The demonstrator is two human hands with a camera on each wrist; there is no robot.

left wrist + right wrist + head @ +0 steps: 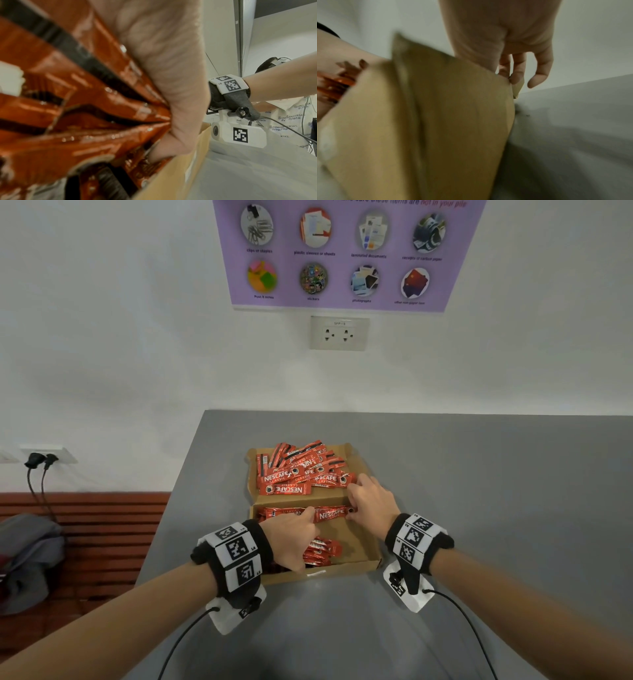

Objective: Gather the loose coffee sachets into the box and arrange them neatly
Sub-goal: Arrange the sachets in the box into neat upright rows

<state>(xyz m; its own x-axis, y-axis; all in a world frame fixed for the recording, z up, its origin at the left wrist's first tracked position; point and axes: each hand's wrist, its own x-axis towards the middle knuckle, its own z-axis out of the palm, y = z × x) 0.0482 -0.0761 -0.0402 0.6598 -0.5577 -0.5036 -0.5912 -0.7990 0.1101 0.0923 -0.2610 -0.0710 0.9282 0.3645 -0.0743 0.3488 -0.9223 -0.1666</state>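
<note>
box (359, 546): on table (479, 491), lid flap open behind
pile (301, 470): loose on flap, just beyond both hands
sachet (330, 513): long axis left-right across box's far edge
left hand (291, 537): clutches bundle (85, 108) inside box
right hand (371, 503): pinches sachet's right end, nearer pile

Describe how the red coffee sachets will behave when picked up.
The coffee sachets look thin and glossy, so probably light and slippery, apt to slide over one another. They fan out in the left hand, so likely somewhat floppy.
</note>
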